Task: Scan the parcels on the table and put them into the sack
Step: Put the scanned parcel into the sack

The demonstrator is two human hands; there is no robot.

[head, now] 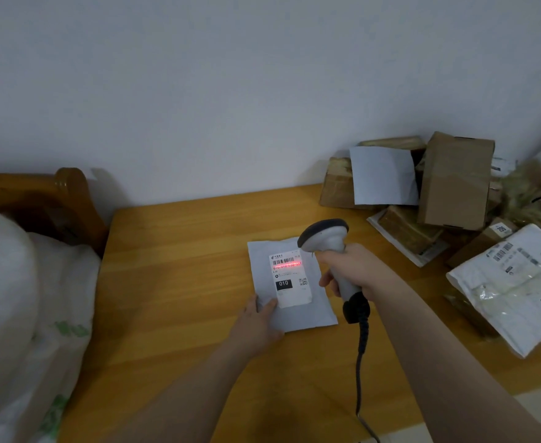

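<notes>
Around the scanner [326, 239] handle, the right hand [350, 271] is clenched. Left of this grip, the red beam [287, 265] crosses the barcode [282, 260] of the grey parcel [307, 313], flat on the table [173, 266], long axis pointing away from the person, barcode end farthest. The left hand [256, 322] presses its near corner, fingers straight. Judged: 1 scan under way; sack [22, 282], far left, and pile [454, 183], right, await.

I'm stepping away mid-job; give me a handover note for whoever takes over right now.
The right hand grips the scanner, its red line on the label of the grey mailer. The left hand presses flat on the mailer's near corner, on the table. The sack stands at the left. Done: this scan is under way. Left: mailer into the sack, then the pile of parcels at the right.
</notes>
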